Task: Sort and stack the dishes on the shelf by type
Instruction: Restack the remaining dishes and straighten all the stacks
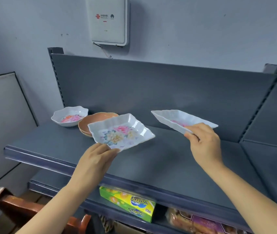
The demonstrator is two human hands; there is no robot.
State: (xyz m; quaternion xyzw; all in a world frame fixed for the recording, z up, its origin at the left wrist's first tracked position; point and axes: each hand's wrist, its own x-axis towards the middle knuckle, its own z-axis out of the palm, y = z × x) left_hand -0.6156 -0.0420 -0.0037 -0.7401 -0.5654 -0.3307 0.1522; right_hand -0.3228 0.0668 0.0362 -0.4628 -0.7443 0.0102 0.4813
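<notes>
Metal shelf (159,159); L hand (95,157) pinch: glossy rect. plate (120,130); R hand (205,146) pinch: 2nd plate (181,119)

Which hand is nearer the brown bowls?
Left. The left hand, gripping a floral tray, sits just in front of the brown bowls; the right hand holds a second tray far to their right.

The person is showing two bare forearms, slender and uncovered all the way to the left hand (99,159) and the right hand (203,142).
</notes>
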